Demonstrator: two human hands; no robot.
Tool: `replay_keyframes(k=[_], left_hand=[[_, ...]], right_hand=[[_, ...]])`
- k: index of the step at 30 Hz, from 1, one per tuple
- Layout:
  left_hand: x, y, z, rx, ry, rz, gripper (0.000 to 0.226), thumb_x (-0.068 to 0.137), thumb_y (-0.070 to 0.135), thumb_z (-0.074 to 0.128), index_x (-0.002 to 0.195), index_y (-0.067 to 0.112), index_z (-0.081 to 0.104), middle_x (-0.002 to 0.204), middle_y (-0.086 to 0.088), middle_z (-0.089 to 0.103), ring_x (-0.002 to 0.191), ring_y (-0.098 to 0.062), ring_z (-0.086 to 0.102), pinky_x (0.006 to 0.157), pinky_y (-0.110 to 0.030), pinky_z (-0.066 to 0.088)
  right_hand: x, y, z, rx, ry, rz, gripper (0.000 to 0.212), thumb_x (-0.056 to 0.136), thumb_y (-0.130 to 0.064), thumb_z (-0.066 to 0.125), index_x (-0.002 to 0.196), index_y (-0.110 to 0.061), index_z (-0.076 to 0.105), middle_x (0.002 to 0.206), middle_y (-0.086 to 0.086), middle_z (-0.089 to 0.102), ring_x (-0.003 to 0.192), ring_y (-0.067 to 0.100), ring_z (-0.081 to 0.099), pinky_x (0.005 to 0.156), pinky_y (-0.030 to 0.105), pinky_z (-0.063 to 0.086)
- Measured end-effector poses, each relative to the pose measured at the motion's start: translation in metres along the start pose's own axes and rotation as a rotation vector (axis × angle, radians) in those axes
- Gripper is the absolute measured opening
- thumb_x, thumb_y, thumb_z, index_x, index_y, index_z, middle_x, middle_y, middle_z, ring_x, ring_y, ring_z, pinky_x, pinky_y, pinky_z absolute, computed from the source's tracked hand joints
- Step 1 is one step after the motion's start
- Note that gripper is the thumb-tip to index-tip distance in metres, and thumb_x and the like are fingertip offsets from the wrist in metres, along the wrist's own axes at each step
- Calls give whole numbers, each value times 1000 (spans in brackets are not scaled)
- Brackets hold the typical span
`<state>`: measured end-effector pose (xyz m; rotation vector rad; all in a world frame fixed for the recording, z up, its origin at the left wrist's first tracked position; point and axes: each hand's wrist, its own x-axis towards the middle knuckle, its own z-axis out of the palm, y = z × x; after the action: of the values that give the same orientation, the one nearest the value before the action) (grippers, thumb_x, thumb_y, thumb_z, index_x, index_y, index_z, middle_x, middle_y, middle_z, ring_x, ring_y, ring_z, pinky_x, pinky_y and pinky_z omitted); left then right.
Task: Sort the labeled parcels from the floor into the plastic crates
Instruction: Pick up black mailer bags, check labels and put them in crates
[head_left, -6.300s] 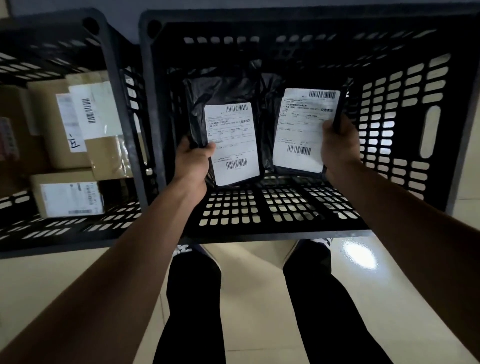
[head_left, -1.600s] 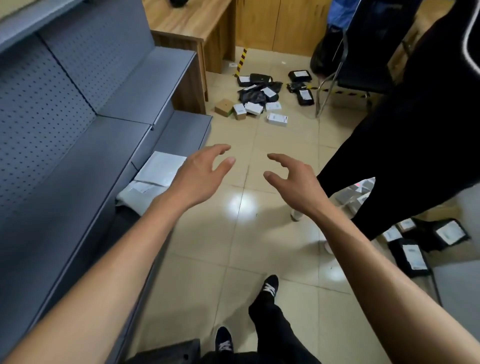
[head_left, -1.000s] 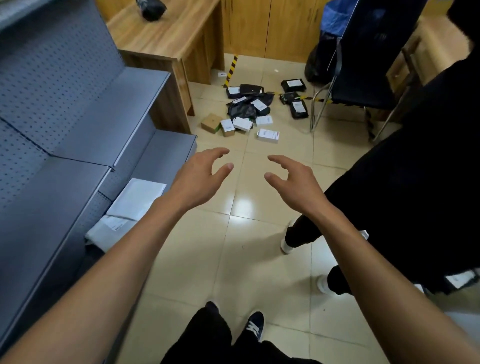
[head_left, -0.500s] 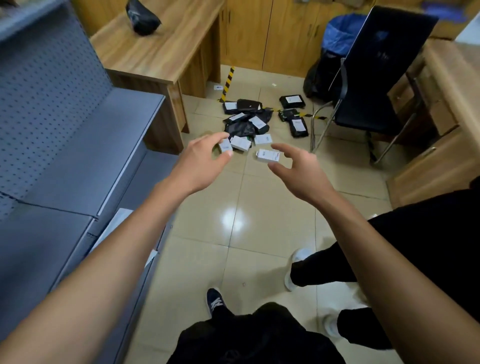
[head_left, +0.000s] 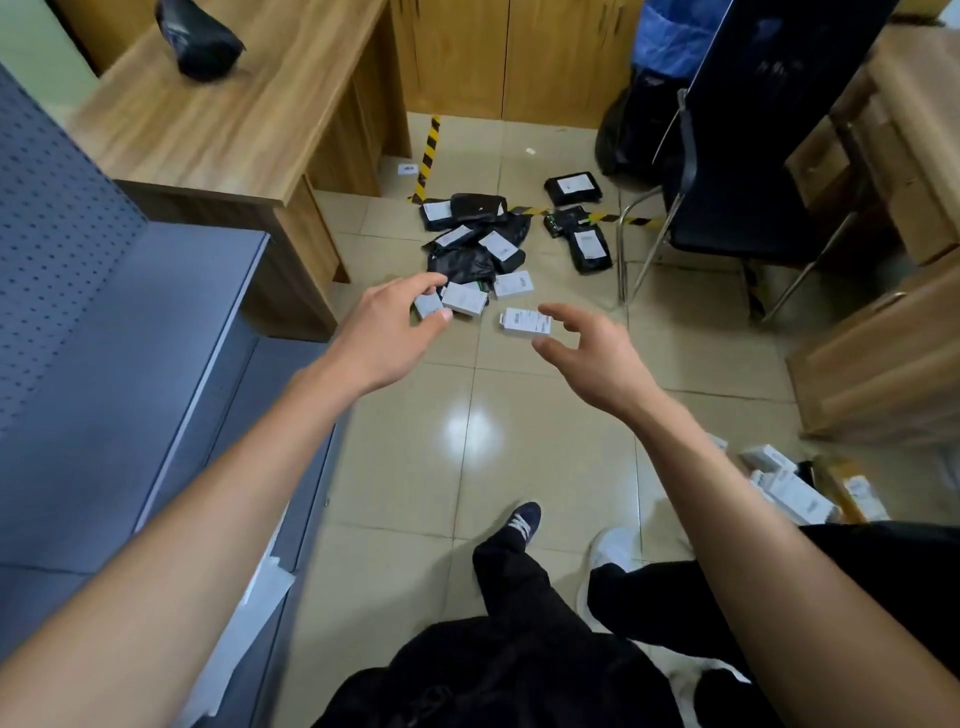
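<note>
Grey shelf (head_left: 130, 332) edge hard left, wooden bench (head_left: 218, 119) behind. My left grip (head_left: 387, 332) spread loose, empty, in air. Parcels (head_left: 475, 244) heaped on floor (head_left: 467, 441) ahead, bare tile between. My right grip (head_left: 592, 353) spread, empty. Chair (head_left: 727, 156) right.

No print can be read: the white labels (head_left: 497, 244) on the black parcels (head_left: 477, 208) and white boxes (head_left: 524, 322) at mid-frame are too small and blurred.
</note>
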<state>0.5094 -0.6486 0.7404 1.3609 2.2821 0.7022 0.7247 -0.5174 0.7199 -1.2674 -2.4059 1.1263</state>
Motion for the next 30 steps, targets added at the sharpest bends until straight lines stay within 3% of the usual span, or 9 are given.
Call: replay_keyframes(k=[11, 15, 20, 26, 30], left_hand=[[164, 13, 17, -22, -4, -102, 45, 101, 35, 59, 145, 28, 54, 140, 5, 61, 132, -18, 51, 106, -28, 36], [220, 5, 25, -50, -6, -120, 44, 100, 33, 61, 143, 26, 56, 139, 2, 63, 131, -18, 54, 108, -27, 37], [299, -4, 32, -74, -1, -149, 44, 101, 34, 61, 144, 28, 56, 138, 7, 63, 128, -16, 55, 100, -26, 37], [414, 3, 34, -178, -27, -135, 43, 103, 35, 57, 145, 30, 54, 139, 10, 60, 128, -11, 53, 97, -24, 35], [476, 17, 34, -141, -71, -69, 44, 103, 35, 56, 146, 28, 53, 140, 9, 60, 128, -10, 53, 102, -26, 38]], right_hand=[[169, 24, -44, -3, -131, 23, 46, 98, -33, 62, 143, -27, 57, 145, 2, 58, 128, 18, 56, 92, 21, 36], [225, 29, -53, -20, -172, 20, 45, 98, -32, 61, 142, -26, 57, 144, 1, 59, 134, 18, 51, 95, 21, 35], [302, 34, -60, -68, -220, 27, 44, 100, -32, 60, 143, -26, 56, 146, 0, 57, 136, 19, 49, 95, 23, 35], [393, 29, -83, -119, -206, 71, 45, 101, -33, 59, 145, -25, 54, 147, 0, 57, 119, 20, 60, 86, 18, 34], [440, 31, -107, -98, -183, 95, 46, 101, -33, 59, 145, -25, 54, 141, 0, 62, 114, 24, 63, 86, 21, 39]])
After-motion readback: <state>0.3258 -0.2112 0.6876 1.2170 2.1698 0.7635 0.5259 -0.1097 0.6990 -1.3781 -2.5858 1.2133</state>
